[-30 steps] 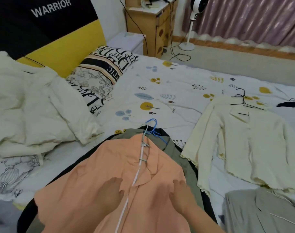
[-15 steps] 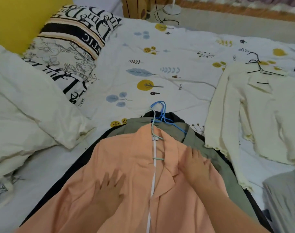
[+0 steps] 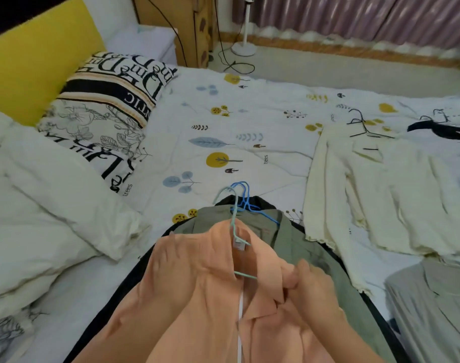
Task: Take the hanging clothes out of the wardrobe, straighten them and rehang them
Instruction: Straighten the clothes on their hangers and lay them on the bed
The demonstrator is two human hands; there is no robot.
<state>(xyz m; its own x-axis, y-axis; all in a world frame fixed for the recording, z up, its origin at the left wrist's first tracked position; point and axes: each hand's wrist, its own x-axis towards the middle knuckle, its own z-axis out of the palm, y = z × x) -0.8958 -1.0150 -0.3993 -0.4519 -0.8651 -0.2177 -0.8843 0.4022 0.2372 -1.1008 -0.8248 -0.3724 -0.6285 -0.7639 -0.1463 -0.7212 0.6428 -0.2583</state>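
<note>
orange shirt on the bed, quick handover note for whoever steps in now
Left hand: flat on the orange shirt, left of its collar.
Right hand: pinches the shirt's right collar flap.
The shirt, on a pale green hanger, tops a pile with an olive garment on a blue hanger.
The cream top lies flat to the right, the grey garment near it.
Left: finish smoothing, then rehang everything.

A bed [image 3: 249, 121] with a leaf-print sheet fills the middle. Upper left is a yellow headboard [image 3: 37, 61]. A wooden cabinet [image 3: 171, 22] stands at the top, beside a white fan stand [image 3: 244, 48]. Purple curtains [image 3: 367, 17] hang upper right.
</note>
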